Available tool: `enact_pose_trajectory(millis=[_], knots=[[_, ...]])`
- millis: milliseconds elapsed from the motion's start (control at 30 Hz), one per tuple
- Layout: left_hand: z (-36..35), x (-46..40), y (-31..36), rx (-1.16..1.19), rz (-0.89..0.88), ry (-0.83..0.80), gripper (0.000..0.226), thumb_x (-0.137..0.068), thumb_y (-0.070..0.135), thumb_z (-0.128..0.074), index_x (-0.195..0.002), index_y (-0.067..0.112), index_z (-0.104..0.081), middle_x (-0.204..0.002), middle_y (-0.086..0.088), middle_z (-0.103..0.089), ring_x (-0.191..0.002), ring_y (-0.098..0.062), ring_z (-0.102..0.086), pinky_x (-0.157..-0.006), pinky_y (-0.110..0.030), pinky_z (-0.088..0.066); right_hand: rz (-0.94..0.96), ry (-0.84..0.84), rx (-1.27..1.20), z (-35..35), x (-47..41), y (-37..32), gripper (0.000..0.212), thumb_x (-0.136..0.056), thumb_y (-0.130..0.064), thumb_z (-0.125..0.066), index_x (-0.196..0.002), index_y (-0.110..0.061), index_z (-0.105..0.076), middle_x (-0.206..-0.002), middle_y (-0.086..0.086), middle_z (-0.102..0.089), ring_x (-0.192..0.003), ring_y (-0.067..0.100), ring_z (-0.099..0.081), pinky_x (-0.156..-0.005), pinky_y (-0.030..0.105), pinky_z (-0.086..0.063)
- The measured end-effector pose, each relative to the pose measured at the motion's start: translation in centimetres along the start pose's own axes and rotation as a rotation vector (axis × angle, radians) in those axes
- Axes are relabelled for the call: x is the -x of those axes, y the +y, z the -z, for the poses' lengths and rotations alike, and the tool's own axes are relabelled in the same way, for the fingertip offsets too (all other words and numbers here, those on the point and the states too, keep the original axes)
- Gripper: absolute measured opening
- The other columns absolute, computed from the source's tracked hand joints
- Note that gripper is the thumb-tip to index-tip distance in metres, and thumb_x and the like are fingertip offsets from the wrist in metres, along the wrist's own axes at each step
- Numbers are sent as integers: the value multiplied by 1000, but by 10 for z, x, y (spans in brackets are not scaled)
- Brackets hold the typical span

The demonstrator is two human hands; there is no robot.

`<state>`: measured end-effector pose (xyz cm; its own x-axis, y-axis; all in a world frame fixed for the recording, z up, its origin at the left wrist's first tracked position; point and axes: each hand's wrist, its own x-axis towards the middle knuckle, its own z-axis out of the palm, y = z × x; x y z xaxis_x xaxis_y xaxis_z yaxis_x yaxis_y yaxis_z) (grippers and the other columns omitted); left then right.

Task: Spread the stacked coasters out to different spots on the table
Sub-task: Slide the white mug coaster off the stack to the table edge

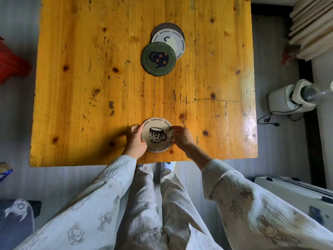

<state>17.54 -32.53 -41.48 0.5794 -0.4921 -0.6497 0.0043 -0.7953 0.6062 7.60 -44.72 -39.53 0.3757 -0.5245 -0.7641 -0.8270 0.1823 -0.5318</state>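
Both hands, L (135, 141) & R (182, 137), flank cream coaster (156, 134) nr table (81, 87) edge; 3 others overlapped farther back.

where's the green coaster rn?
Head view: green coaster lies at the table's far centre, overlapping the white coaster behind it.

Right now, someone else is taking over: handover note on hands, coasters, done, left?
Left hand: on the left edge of the cream mug coaster, near the table's front edge.
Right hand: fingertips on the same coaster's right edge. Whether it is lifted or lying flat is unclear.
Rest: green coaster overlaps a white coaster, which lies on a dark coaster, far centre.
Done: one coaster brought away from the pile.
Left: release it, then separate the three overlapping ones to their own spots.
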Motion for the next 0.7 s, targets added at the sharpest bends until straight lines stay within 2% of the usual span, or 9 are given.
enact_pose_trajectory(millis=[100, 233, 400, 567, 633, 700], knots=[[-2, 11, -10, 26, 2, 2, 60, -85, -10, -35, -139, 15, -26, -145, -5, -21, -137, -20, -22, -101, -21, -16, -15, -14, 5, -2, 4, 5, 43, -93, -3, -31, -129, -8, -53, -134, 22, -52, -84, 31, -62, -49, 19, -47], [-1, 18, -13, 51, 21, 31, 58, -85, -11, -34, -137, 14, -31, -146, -6, -24, -136, -21, -23, -105, -24, -18, -9, -30, 16, -4, 9, 7, 42, -94, -2, -29, -130, -5, -51, -133, 25, -51, -54, 22, -56, -44, 21, -49], [1, 24, -12, 60, 42, 34, 56, -85, -10, -34, -137, 13, -32, -145, -7, -26, -136, -22, -24, -111, -29, -19, 2, -39, 29, -5, 13, 4, 42, -94, -2, -30, -130, -4, -51, -127, 26, -56, -51, 17, -52, -46, 22, -48], [6, 24, -12, 8, 17, -2, 53, -87, -7, -36, -135, 14, -34, -146, -8, -27, -135, -24, -28, -112, -36, -24, 0, -53, 62, -3, 18, 0, 38, -94, -3, -33, -123, -1, -56, -106, 27, -67, -49, 16, -50, -65, 40, -54], [11, 19, -11, -18, 11, -20, 51, -87, -4, -38, -134, 16, -36, -143, -8, -33, -131, -26, -35, -110, -39, -31, 3, -67, 88, 0, 17, -3, 35, -92, -2, -34, -111, 5, -62, -89, 22, -65, -51, 15, -48, -53, 30, -47], [18, 14, -9, -37, 29, -46, 49, -89, 0, -38, -133, 18, -35, -140, -9, -40, -126, -25, -41, -106, -39, -34, -1, -89, 114, 4, 14, -7, 30, -91, -3, -38, -98, 10, -64, -81, 18, -59, -62, 19, -48, -49, 23, -35]])
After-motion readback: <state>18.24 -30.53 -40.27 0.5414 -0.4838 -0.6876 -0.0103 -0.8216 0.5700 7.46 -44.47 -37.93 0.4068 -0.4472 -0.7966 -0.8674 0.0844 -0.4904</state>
